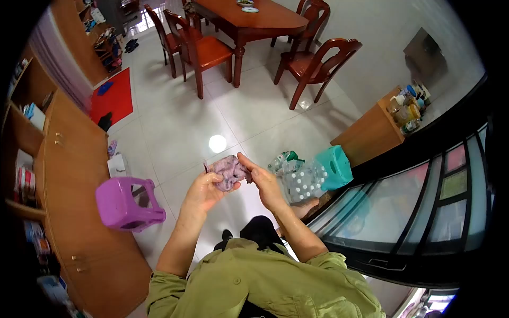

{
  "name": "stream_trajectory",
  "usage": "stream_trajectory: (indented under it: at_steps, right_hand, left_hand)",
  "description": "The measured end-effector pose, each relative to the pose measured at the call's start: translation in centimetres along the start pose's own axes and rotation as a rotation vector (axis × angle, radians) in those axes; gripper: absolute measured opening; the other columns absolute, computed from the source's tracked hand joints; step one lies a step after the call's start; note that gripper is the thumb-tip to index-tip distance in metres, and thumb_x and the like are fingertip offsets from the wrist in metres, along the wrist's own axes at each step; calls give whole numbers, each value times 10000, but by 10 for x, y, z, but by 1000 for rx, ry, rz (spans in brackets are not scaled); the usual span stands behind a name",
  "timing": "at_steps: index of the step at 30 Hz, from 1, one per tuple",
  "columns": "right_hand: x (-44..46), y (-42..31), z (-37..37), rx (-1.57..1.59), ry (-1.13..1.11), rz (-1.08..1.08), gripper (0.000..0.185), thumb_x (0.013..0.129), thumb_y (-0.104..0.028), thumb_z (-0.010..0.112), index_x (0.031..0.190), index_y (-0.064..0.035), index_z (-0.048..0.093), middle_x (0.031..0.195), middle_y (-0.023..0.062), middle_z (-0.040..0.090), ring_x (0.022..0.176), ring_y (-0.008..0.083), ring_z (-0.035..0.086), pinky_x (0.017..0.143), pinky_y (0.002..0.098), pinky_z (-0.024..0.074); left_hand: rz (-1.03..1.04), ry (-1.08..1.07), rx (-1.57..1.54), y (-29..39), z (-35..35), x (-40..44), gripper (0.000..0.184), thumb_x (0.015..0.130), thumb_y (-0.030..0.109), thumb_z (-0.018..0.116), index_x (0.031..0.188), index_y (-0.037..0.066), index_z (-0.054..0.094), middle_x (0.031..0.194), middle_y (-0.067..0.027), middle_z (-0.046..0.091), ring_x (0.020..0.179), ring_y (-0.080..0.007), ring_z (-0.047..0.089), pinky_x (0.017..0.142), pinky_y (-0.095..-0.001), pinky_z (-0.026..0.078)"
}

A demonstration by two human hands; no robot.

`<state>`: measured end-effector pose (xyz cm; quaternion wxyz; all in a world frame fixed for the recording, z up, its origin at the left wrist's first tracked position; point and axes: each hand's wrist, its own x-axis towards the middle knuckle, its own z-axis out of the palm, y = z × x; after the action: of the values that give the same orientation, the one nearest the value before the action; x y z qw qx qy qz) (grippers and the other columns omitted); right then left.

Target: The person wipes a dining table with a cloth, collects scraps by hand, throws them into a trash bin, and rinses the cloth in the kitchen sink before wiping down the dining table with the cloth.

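A crumpled, pinkish-purple cloth (229,171) is bunched up between my two hands, in front of my body at about waist height. My left hand (203,186) has its thumb over the cloth's left side and its fingers underneath. On the other side, my right hand (263,183) grips the cloth's right edge, with the fingers partly hidden. A thin dark strip or loop sticks out of the cloth near my left fingers.
A purple plastic stool (116,204) stands at left beside wooden cabinets (90,212). Clear plastic bottles in a bag (305,183) and a teal stool (336,167) are at right, by a dark-framed glass door (392,212). Ahead are a dining table (254,24) and chairs (209,53).
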<state>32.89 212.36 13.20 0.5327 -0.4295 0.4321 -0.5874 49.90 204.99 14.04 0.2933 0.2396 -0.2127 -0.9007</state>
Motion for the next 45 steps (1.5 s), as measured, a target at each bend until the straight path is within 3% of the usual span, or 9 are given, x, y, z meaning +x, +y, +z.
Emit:
stream_trajectory:
  at_steps: [6, 10, 16, 25, 28, 35, 41, 42, 45]
  right_hand:
    - [105, 12, -37, 248, 155, 78, 515, 916, -286, 362, 1259, 78, 485, 1353, 161, 469, 1203, 243, 479, 1016, 344, 338]
    - [193, 6, -78, 488, 82, 88, 565, 876, -256, 249, 1299, 53, 460, 1319, 127, 511, 1183, 212, 496, 1002, 334, 357]
    - [311, -10, -126, 516, 69, 113, 560, 866, -241, 263, 1302, 55, 453, 1335, 130, 494, 1193, 209, 487, 1002, 337, 361]
    - [455, 0, -199, 350, 337, 242, 272, 873, -136, 547, 1101, 3, 597, 929, 61, 644, 794, 128, 615, 661, 227, 489]
    - [515, -1, -224, 214, 330, 312, 221, 855, -137, 599, 1028, -1, 620, 857, 30, 636, 756, 96, 586, 657, 226, 469]
    - [702, 14, -287, -43, 375, 21, 158, 823, -73, 629, 967, -11, 646, 846, 21, 624, 733, 91, 547, 638, 220, 433]
    - [865, -33, -344, -643, 507, -395, 101, 797, -7, 599, 889, -2, 640, 979, 88, 614, 880, 210, 593, 798, 299, 482]
    - [890, -44, -351, -757, 540, -522, 106, 790, -1, 595, 886, -8, 639, 976, 95, 612, 893, 236, 590, 809, 313, 481]
    - [953, -35, -400, -1107, 510, -738, 179, 808, -26, 596, 982, -46, 627, 1041, 98, 606, 1010, 285, 559, 879, 380, 444]
  left_hand:
    - [-46, -2, -10, 53, -7, 99, 565, 700, 23, 517, 1261, -8, 457, 1182, -152, 561, 1072, -296, 570, 878, -436, 496]
    - [-61, -4, 3, 96, -6, 181, 560, 713, 8, 498, 1270, -9, 442, 1186, -149, 555, 1076, -289, 565, 878, -432, 497]
    - [-48, 6, 23, 162, 9, 285, 558, 712, -13, 482, 1268, -15, 437, 1207, -150, 541, 1077, -294, 563, 904, -454, 492]
    - [-92, -65, -14, 231, 1, 449, 522, 749, -5, 449, 1271, -17, 432, 1226, -170, 521, 1097, -310, 544, 909, -497, 482]
    - [-153, 5, -27, 258, -7, 511, 499, 780, 35, 478, 1275, -9, 430, 1234, -173, 520, 1105, -322, 546, 900, -523, 487]
    - [-123, 19, 143, 363, -14, 678, 482, 810, 48, 454, 1292, 65, 443, 1231, -122, 533, 1079, -286, 559, 838, -516, 504]
    - [371, -34, 808, 461, 22, 832, 360, 733, -77, 476, 1029, 39, 646, 1052, -85, 625, 996, -201, 572, 834, -289, 474]
    - [723, -186, 904, 468, 18, 868, 329, 705, -88, 516, 948, 69, 673, 992, -85, 651, 1034, -247, 570, 883, -332, 463]
    - [1269, -333, 1692, 504, 32, 924, 283, 673, -43, 575, 901, 93, 677, 1038, -95, 650, 1090, -311, 548, 925, -396, 449]
